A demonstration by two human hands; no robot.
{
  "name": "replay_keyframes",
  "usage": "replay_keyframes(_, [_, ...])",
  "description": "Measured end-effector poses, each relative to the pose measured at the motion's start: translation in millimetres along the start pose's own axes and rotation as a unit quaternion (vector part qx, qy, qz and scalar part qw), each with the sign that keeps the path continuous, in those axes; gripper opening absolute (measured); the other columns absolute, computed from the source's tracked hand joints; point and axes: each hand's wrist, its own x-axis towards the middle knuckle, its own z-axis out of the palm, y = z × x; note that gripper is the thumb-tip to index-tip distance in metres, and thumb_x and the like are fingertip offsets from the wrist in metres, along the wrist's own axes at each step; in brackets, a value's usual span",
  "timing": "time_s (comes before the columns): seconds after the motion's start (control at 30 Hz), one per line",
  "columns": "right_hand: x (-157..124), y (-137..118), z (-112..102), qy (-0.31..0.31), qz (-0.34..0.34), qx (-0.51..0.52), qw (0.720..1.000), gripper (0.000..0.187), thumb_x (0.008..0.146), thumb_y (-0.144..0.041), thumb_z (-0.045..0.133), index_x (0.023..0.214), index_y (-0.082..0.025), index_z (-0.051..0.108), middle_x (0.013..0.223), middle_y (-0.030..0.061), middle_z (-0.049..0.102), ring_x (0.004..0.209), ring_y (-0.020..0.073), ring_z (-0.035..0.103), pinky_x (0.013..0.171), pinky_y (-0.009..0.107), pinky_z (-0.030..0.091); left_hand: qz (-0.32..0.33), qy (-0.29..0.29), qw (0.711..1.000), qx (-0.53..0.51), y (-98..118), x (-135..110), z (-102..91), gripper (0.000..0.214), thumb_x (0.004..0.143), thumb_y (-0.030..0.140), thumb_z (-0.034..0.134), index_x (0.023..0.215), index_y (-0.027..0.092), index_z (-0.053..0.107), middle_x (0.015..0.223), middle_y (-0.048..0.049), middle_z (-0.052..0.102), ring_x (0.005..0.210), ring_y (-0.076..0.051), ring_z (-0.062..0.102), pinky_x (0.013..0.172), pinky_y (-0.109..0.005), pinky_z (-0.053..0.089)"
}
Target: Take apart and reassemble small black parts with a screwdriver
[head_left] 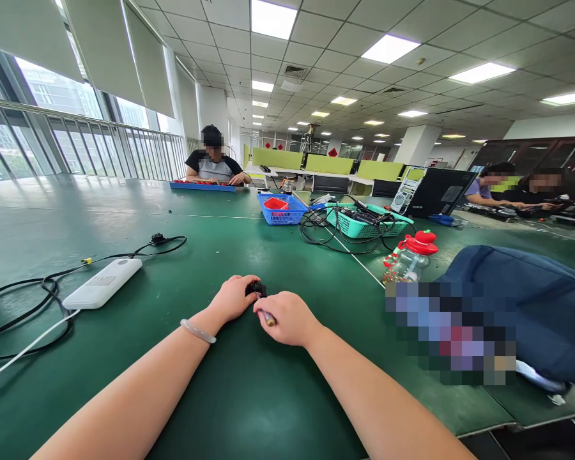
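At the middle of the green table, my left hand (pixel 232 298) is closed around a small black part (pixel 256 289), pinning it near the tabletop. My right hand (pixel 287 318) grips a small screwdriver (pixel 269 317) with a rounded handle end. Its thin shaft points at the black part. The contact between tip and part is too small to make out. My fingers cover much of the black part, so its exact kind does not show. A pale bracelet (pixel 199 331) circles my left wrist.
Left lies a white power bank (pixel 103 283) with cables. Ahead stand a blue basket (pixel 282 214) and a turquoise basket (pixel 347 225) of tangled cables. On the right are a red-lidded bottle (pixel 411 260) and a dark blue backpack (pixel 527 306). A person (pixel 214 165) sits across the table.
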Motion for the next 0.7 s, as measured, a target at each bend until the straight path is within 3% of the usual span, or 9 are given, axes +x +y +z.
replay_keyframes(0.13, [2.5, -7.0, 4.7, -0.087, -0.049, -0.047, 0.994, 0.015, 0.075, -0.016, 0.059, 0.087, -0.021, 0.066, 0.077, 0.0007, 0.071, 0.065, 0.0160, 0.061, 0.062, 0.027, 0.037, -0.006, 0.002, 1.000, 0.000, 0.5, 0.0, -0.3, 0.039, 0.082, 0.031, 0.055, 0.121, 0.027, 0.060, 0.113, -0.0088, 0.068, 0.113, -0.028, 0.058, 0.098, -0.041, 0.047])
replay_keyframes(0.27, [3.3, -9.0, 7.1, -0.113, -0.060, -0.058, 0.990, 0.012, 0.076, -0.018, 0.061, 0.086, -0.020, 0.066, 0.075, 0.0012, 0.071, 0.066, 0.0165, 0.061, 0.061, 0.028, 0.036, -0.001, 0.006, 1.000, 0.000, 0.0, 0.2, 0.0, 0.039, 0.082, 0.030, 0.056, 0.120, 0.026, 0.060, 0.112, -0.0086, 0.068, 0.112, -0.027, 0.058, 0.098, -0.040, 0.047])
replay_keyframes(0.4, [2.7, -4.4, 6.9, -0.086, -0.037, -0.028, 0.995, 0.016, 0.077, -0.014, 0.060, 0.090, -0.021, 0.066, 0.080, 0.0006, 0.072, 0.068, 0.0157, 0.063, 0.065, 0.027, 0.039, -0.003, 0.001, 1.000, 0.000, -0.2, 0.2, 0.0, 0.039, 0.082, 0.030, 0.055, 0.121, 0.026, 0.060, 0.112, -0.0092, 0.068, 0.112, -0.027, 0.058, 0.099, -0.041, 0.046])
replay_keyframes(0.6, [-2.5, 10.5, 3.1, 0.017, 0.045, 0.046, 0.998, 0.015, 0.091, -0.019, 0.051, 0.101, -0.022, 0.062, 0.093, 0.0017, 0.073, 0.078, 0.0158, 0.067, 0.070, 0.025, 0.044, 0.005, -0.001, 1.000, -0.001, -0.4, -0.5, -0.6, 0.041, 0.082, 0.034, 0.054, 0.121, 0.025, 0.060, 0.115, -0.0094, 0.067, 0.114, -0.028, 0.057, 0.099, -0.041, 0.046])
replay_keyframes(0.7, [-4.7, 14.2, -0.5, 0.031, 0.058, 0.063, 0.996, 0.014, 0.092, -0.019, 0.051, 0.100, -0.024, 0.061, 0.092, 0.0009, 0.073, 0.077, 0.0151, 0.066, 0.069, 0.024, 0.044, 0.007, -0.001, 1.000, -0.002, -0.9, -0.5, -0.5, 0.040, 0.083, 0.038, 0.054, 0.120, 0.026, 0.061, 0.112, -0.0089, 0.068, 0.112, -0.028, 0.058, 0.097, -0.040, 0.047])
